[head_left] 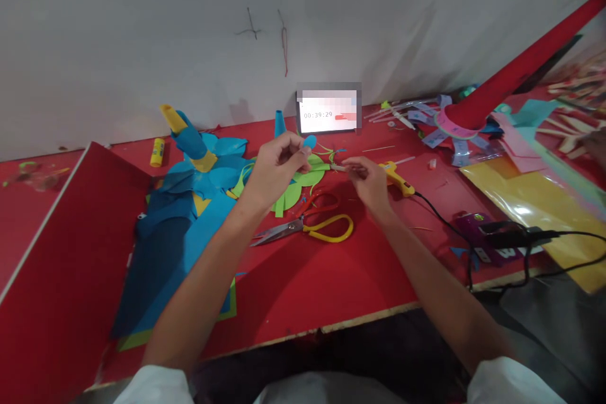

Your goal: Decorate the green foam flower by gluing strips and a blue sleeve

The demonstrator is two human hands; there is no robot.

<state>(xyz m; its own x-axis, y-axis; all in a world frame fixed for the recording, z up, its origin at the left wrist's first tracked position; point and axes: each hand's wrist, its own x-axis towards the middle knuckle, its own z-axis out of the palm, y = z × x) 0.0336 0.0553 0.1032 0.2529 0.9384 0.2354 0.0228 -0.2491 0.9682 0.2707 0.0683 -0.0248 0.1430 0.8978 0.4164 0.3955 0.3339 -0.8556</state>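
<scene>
My left hand (280, 165) is raised over the table's middle, thumb and fingers pinching a small rounded blue paper piece (310, 141). My right hand (368, 182) is just to the right, fingers curled. A pale, narrow tip juts out at its fingertips; I cannot make out what it belongs to. Close behind this hand lies a yellow glue gun (400, 180), partly hidden, with a clear glue stick (404, 159) at its back. Under the left hand are green paper petals (313, 172) and a blue paper cone (279, 122). Scissors (296, 226) with red and yellow handles lie open in front.
At left stand a blue paper craft (201, 158), a yellow glue stick tube (158, 153) and a red board (61, 252). A screen (328, 115) leans against the wall. Black cords (525, 240), a purple box (483, 243) and a yellow sheet (511, 202) are at right. Another person's hand (594, 144) shows there.
</scene>
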